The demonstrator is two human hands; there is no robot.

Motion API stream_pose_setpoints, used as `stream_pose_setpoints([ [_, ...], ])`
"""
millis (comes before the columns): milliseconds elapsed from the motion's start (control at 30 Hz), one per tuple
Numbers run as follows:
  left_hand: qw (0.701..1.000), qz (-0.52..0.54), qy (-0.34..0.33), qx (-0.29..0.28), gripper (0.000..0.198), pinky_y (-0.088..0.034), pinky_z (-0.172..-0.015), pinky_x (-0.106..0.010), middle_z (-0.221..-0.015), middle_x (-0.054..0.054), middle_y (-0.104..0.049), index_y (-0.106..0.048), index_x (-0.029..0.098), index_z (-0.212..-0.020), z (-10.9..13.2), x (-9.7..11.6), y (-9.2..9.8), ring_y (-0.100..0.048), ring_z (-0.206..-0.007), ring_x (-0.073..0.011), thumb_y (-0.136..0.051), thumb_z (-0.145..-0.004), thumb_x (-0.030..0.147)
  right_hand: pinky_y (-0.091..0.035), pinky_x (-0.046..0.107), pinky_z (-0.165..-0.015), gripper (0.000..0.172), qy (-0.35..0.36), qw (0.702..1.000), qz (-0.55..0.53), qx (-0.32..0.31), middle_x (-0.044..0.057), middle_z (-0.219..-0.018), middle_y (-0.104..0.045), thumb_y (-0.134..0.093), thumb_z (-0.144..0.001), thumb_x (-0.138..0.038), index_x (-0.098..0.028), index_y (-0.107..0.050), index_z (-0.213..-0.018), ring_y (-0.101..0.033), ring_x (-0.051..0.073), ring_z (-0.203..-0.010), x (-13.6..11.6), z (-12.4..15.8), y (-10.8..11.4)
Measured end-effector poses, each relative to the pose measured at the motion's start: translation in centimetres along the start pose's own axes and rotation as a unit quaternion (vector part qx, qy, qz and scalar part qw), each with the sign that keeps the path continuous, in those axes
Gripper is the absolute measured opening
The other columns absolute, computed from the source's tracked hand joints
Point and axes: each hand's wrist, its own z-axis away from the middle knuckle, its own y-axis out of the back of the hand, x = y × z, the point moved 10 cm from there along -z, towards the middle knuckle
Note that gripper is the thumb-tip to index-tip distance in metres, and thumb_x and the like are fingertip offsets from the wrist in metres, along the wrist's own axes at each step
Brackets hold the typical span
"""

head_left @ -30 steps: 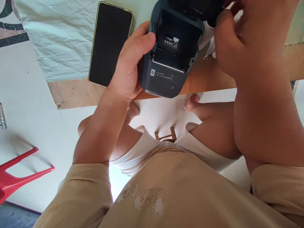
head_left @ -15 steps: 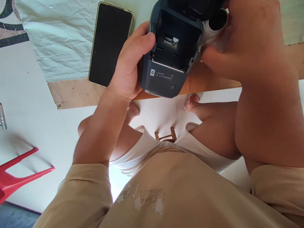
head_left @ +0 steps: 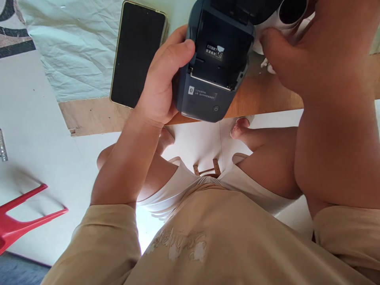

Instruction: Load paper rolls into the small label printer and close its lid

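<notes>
A dark blue-grey label printer (head_left: 204,93) tilts over the table edge with its lid raised and its inner bay bare. My left hand (head_left: 166,71) is closed around its left side, the thumb pressing near the bay's rim. Up at the right, my right hand (head_left: 299,59) grips a white roll (head_left: 270,27) with a dark round core, close beside the printer's lid. The far fingers of that hand are partly hidden and cut off by the frame's top edge. A small white crumpled scrap (head_left: 268,65) shows under my right thumb.
A black-screened phone (head_left: 138,55) lies left of my left hand on a pale green cloth (head_left: 74,51). The wooden table edge (head_left: 95,114) runs across above my knees. On the floor at the left stands a red stool (head_left: 20,225), partly seen.
My right hand has moved right and slightly up with the white roll, away from the printer's bay. The printer and my left hand have hardly moved.
</notes>
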Motion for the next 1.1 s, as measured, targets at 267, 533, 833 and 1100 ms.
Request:
stream_pose_setpoints([
  [267,1.000,-0.017,0.003,-0.008,0.027,-0.035,-0.058,-0.032,-0.075,-0.008,-0.054,-0.065,0.023,-0.076,-0.1,0.1,0.0,-0.048,-0.063,-0.0171,-0.039,-0.075,0.030,-0.028,0.024,-0.073,0.036,-0.026,0.999,-0.010,0.021,-0.005,-0.096,-0.049,-0.042,-0.071,-0.034,-0.024,-0.050,-0.104,-0.043,0.005,-0.091,0.9,-0.2,0.3],
  [533,0.999,-0.044,0.017,0.001,0.027,-0.035,-0.054,-0.030,-0.077,-0.006,-0.053,-0.063,0.027,-0.077,-0.1,-0.3,0.2,-0.049,-0.064,-0.0167,-0.036,-0.074,0.034,-0.029,0.024,-0.074,0.047,-0.028,1.000,-0.006,0.012,-0.004,-0.092,-0.046,-0.032,-0.068,-0.034,-0.014,-0.049,-0.108,-0.040,0.003,-0.091,0.5,0.0,0.3],
  [833,0.999,-0.041,0.010,0.030,0.027,-0.033,-0.054,-0.030,-0.075,-0.006,-0.052,-0.062,0.026,-0.075,0.0,-0.2,0.1,-0.046,-0.062,-0.0161,-0.036,-0.073,0.034,-0.029,0.022,-0.072,0.036,-0.019,0.998,-0.041,0.031,-0.006,-0.091,-0.046,-0.033,-0.067,-0.027,-0.014,-0.052,-0.093,-0.037,0.001,-0.087,0.5,0.0,0.5],
  [1100,0.999,-0.033,0.005,0.025,0.028,-0.034,-0.056,-0.030,-0.074,-0.006,-0.049,-0.063,0.024,-0.077,0.0,-0.2,0.0,-0.046,-0.064,-0.0153,-0.036,-0.075,0.033,-0.027,0.023,-0.071,0.034,-0.037,0.998,-0.034,0.030,-0.005,-0.085,-0.045,-0.040,-0.068,-0.035,-0.016,-0.053,-0.092,-0.038,0.001,-0.085,1.1,0.1,0.5],
])
